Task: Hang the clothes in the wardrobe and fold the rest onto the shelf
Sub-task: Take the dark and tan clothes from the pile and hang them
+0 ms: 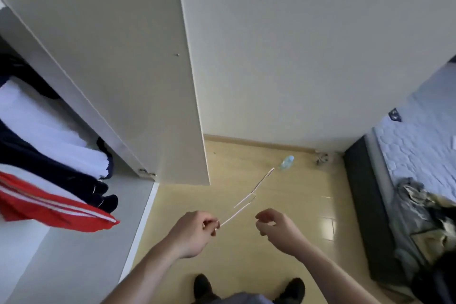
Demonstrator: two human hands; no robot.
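Observation:
My left hand (195, 231) pinches one end of a thin pale wire hanger (246, 202) that points away over the floor towards the wall. My right hand (274, 226) hovers just right of the hanger with curled fingers and holds nothing. In the open wardrobe (74, 242) at the left hang a red garment with white stripes (49, 207), dark navy clothes (61, 175) and a white garment (42, 126). A crumpled pile of clothes (424, 215) lies on the bed at the right edge.
The wardrobe door (138, 69) stands open ahead on the left. A plastic bottle (286, 162) lies on the yellow floor near the wall. A bed with a pale quilted mattress (424, 140) and dark frame fills the right side. My dark shoes show at the bottom.

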